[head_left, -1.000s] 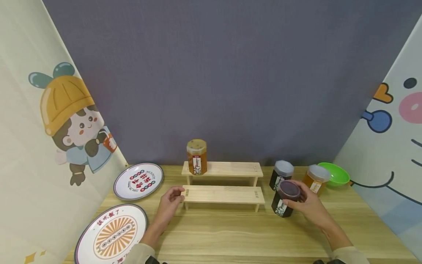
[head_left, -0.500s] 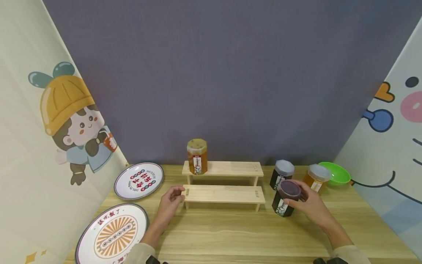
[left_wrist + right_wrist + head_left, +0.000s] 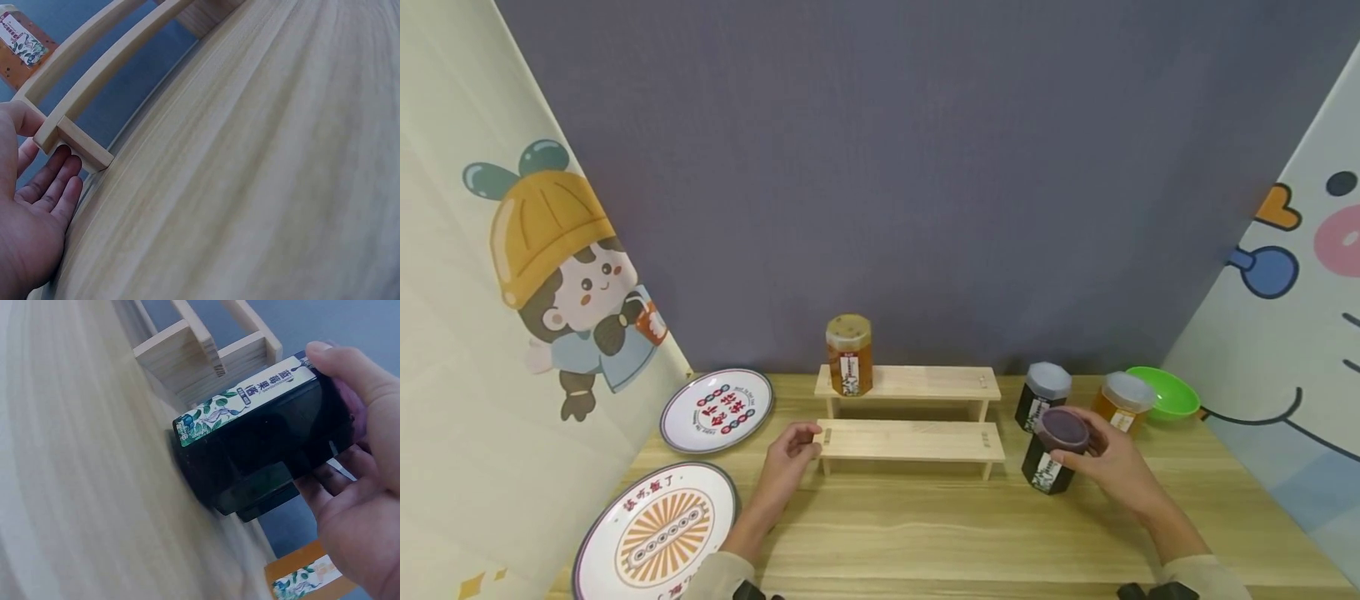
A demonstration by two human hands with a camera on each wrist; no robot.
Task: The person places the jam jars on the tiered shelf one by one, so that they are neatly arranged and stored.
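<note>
My right hand grips a dark jar of blueberry jam around its purple lid, thumb on the near side. In the right wrist view, the jam jar has its label facing the shelf, and its base is close to the tabletop. My left hand is at the left end of the two-tier wooden shelf. In the left wrist view, the thumb and fingertips pinch the lower tier's end from above and below. An amber jar stands on the upper tier's left end.
Right of the shelf stand another dark jar and an amber jar, both with pale lids. A green bowl is behind them. At the left, a small plate and a larger plate lean near the side wall.
My right hand and the jam jar have shifted very slightly to the right. The left hand has kept its place at the shelf's end.
</note>
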